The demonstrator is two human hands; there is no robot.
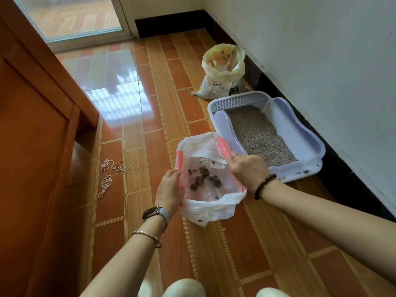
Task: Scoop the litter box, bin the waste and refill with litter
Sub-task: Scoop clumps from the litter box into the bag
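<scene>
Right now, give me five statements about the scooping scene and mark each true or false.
1. The right hand holds the white scoop over the plastic bag. True.
2. The plastic bag is empty. False: dark clumps lie inside it.
3. The left hand grips the bag's edge. True.
4. The litter sack is tied shut. False: its top stands open.
5. The litter box sits in the middle of the room. False: it lies along the wall, beyond the bag.
</scene>
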